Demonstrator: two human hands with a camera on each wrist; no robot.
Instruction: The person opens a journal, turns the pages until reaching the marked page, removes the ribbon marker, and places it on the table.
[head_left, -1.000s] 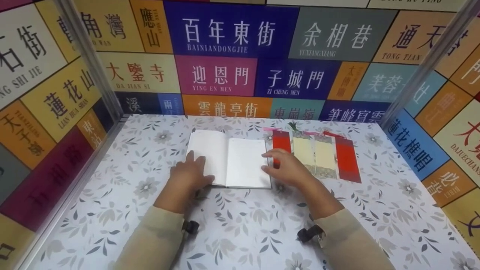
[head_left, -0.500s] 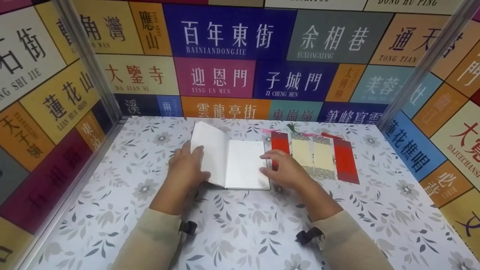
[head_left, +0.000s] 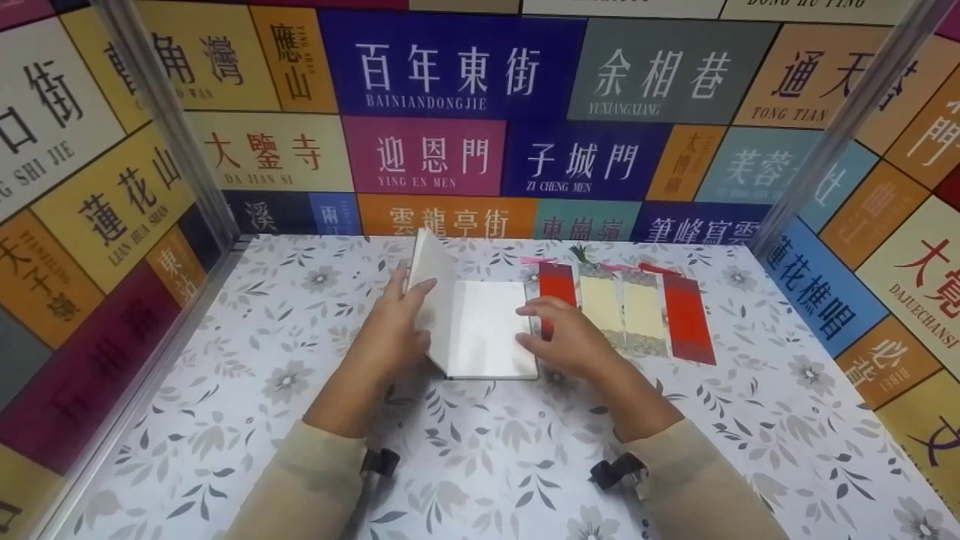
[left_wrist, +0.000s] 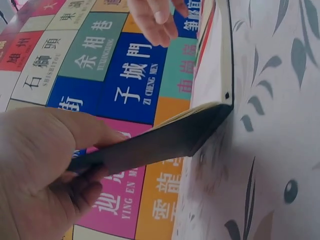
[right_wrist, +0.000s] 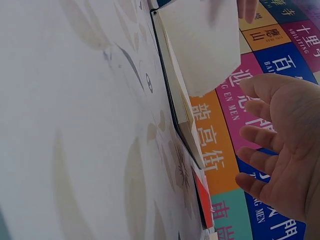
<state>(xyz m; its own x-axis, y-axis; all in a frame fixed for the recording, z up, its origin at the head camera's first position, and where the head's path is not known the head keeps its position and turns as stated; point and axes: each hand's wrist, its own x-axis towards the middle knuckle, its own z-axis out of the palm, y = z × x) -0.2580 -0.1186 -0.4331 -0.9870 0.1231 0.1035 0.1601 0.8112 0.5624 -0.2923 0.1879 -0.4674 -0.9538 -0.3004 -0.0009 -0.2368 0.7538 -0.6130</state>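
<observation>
A small notebook [head_left: 491, 334] lies open on the flower-patterned table, its right page blank and flat. My left hand [head_left: 390, 322] holds the raised left half upright at its outer edge. In the left wrist view, the thumb and fingers of the left hand [left_wrist: 50, 160] pinch the dark cover [left_wrist: 150, 147] from both sides, with some pages against it. My right hand [head_left: 574, 337] hovers at the notebook's right edge, fingers relaxed and slightly bent. Nothing is held by the right hand [right_wrist: 280, 140] in the right wrist view.
Right of the notebook, several tasselled bookmarks lie in a row, including a red bookmark [head_left: 691, 322] at the far end and a cream bookmark [head_left: 601, 304]. Behind the table [head_left: 480, 457] rises a wall [head_left: 457, 67] of coloured street-name panels, with side panels left and right.
The notebook's left half has swung up from lying flat to nearly upright, lifted by the left hand, which moved right with it. The right hand has stayed nearly still.
</observation>
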